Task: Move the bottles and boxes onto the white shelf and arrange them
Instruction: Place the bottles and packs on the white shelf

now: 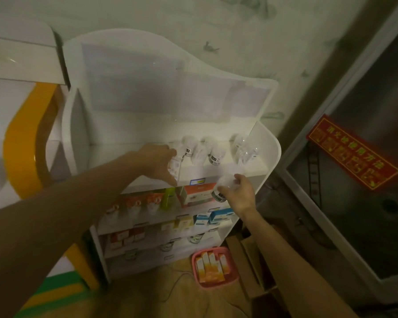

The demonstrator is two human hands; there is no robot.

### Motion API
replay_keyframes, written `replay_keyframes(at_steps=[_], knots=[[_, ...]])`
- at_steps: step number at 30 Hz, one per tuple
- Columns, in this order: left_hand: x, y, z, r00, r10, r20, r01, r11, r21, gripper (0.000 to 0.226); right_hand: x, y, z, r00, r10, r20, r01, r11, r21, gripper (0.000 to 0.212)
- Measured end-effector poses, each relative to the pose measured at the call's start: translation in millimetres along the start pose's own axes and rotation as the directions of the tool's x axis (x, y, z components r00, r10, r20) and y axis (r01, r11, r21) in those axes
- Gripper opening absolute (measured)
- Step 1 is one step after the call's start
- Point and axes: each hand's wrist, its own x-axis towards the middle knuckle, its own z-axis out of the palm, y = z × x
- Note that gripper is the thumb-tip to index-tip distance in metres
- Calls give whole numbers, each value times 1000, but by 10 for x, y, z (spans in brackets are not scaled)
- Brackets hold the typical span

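While the white shelf [271, 157] stands against the wall, the left grip [161, 161] curls round a clear bottle [174, 167] on its top tier, and the right grip [237, 191], just below the tier's edge, holds another bottle [223, 185].

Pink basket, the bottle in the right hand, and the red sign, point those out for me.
pink basket [233, 275]: head view, on its right rim.
bottle [224, 182]: head view, on its clear body above the fingers.
red sign [352, 153]: head view, on its middle.
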Motion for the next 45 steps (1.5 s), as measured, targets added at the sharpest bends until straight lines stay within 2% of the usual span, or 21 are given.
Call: replay_keyframes(at_steps=[7, 10, 17, 22, 25, 27, 32, 36, 40, 45], knots=[[243, -233, 136, 997, -60, 53, 60, 998, 6, 98, 269, -53, 406, 996, -82, 22, 85, 973, -215, 73], [427, -391, 219, 994, -77, 72, 78, 997, -8, 98, 466, -150, 622, 988, -138, 73, 154, 943, -295, 72], [995, -789, 353, 994, -68, 88, 75, 994, -75, 95, 999, -335, 1041, 960, -240, 146, 279, 881, -383, 69], [1395, -1028, 434, 994, -41, 100, 52, 992, -113, 103, 1288, -278, 1259, 872, -456, 179, 471, 681, -560, 62], [1593, -1134, 506, 993, -20, 115, 37, 988, -151, 104, 1411, -251, 1332, 774, -594, 220, 571, 502, -650, 61], [1695, -1188, 550, 994, -11, 113, 32, 982, -188, 105, 1478, -267, 1346, 745, -621, 242, 592, 450, -668, 61], [1844, -1234, 586, 995, 44, 84, -24, 974, -224, 103, 1589, -264, 1319, 766, -572, 294, 585, 432, -686, 71], [1868, -1258, 478, 997, 59, 56, -47, 980, -194, 95, 1577, -242, 1305, 775, -557, 299, 590, 468, -658, 78], [1809, -1301, 357, 998, 59, -7, -60, 977, -204, 86, 1541, -177, 1258, 795, -544, 269, 578, 544, -609, 76], [1739, -1192, 221, 989, 39, -141, -64, 981, -183, 95, 1596, -106, 1062, 831, -510, 222, 523, 580, -624, 70]])
